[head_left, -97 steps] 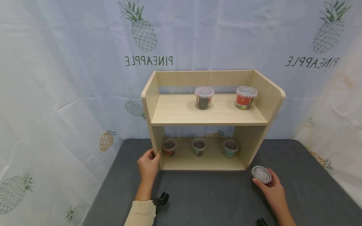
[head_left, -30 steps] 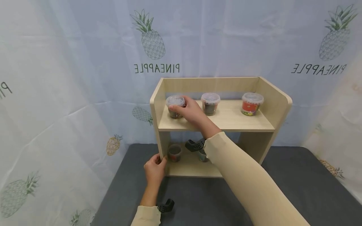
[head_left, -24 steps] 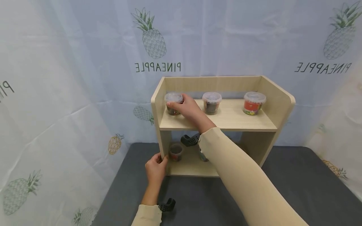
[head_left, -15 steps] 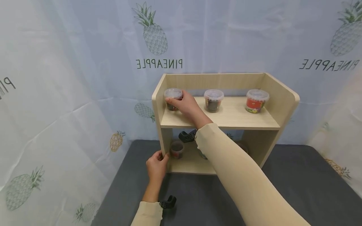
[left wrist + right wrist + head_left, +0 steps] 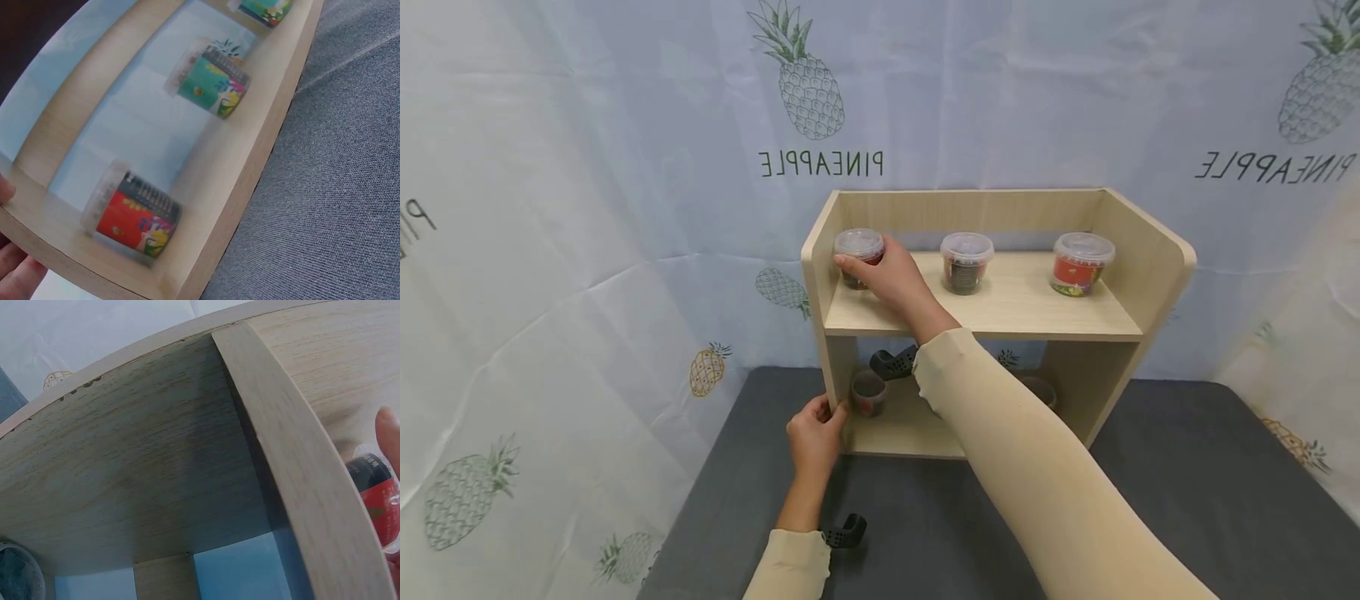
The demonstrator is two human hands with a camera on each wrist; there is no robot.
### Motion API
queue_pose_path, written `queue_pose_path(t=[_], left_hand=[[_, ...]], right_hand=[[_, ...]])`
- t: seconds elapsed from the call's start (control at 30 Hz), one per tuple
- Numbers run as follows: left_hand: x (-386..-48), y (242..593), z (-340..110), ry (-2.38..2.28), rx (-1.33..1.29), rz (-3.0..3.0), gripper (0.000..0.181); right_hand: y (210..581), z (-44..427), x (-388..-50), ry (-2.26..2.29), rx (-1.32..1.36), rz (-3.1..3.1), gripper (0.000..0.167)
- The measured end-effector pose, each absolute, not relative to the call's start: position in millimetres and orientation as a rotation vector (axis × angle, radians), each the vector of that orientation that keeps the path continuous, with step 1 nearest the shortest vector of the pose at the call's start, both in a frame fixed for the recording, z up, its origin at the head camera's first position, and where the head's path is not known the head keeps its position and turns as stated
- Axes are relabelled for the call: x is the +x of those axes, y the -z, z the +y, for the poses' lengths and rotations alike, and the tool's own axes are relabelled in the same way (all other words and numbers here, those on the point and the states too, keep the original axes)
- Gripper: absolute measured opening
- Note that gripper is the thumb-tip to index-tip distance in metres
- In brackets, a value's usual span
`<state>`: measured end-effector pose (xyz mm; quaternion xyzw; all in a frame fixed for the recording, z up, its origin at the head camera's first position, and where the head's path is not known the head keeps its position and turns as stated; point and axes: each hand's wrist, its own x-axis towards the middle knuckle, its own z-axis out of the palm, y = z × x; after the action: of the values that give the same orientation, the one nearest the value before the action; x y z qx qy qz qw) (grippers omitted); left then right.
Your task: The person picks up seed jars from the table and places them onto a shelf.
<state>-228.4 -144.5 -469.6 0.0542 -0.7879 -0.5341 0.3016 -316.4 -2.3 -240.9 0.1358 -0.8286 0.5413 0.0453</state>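
Note:
My right hand [image 5: 895,275] grips a small clear-lidded plastic tub [image 5: 857,243] at the left end of the upper tier of a light wooden shelf [image 5: 1030,312]. In the right wrist view, that tub [image 5: 380,503] shows a red and black label between thumb and fingers. Whether its base fully rests on the board cannot be told. My left hand [image 5: 815,433] pinches the lower front edge of the shelf's left side panel. Just inside that panel, on the lower tier, stands a tub with a red label [image 5: 140,215].
A dark-labelled tub [image 5: 967,263] and a red-labelled tub [image 5: 1079,265] stand on the upper tier. Green-labelled tubs, one a green tub [image 5: 212,84], line the lower tier, partly behind my right sleeve [image 5: 1037,450]. Under the shelf lies a grey-covered table [image 5: 910,525].
Over three seconds, my right hand has carried the tub from beside the shelf's right side to the upper tier's left end, then shifted it slightly left. My left hand keeps its hold.

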Motion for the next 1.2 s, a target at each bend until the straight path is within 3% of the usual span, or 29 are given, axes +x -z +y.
queue_pose_path(t=[0.13, 0.33, 0.63, 0.93, 1.2], left_hand=[[-231, 470, -142, 1.411, 0.132, -2.090, 0.019], [-233, 473, -142, 1.405, 0.114, -2.080, 0.019], [-234, 473, -146, 1.413, 0.124, -2.079, 0.017], [-227, 473, -149, 1.396, 0.072, -2.095, 0.026], [-199, 478, -147, 1.399, 0.005, -2.307, 0.061]], right_hand=[[241, 0, -316, -1.637, 0.381, -2.530, 0.078], [245, 4, -308, -1.498, 0.312, -2.497, 0.101], [267, 8, -265, -1.117, 0.633, -2.306, 0.087], [361, 33, -211, -0.686, 1.047, -1.924, 0.072], [438, 71, -183, -0.518, 0.942, -2.292, 0.077]])
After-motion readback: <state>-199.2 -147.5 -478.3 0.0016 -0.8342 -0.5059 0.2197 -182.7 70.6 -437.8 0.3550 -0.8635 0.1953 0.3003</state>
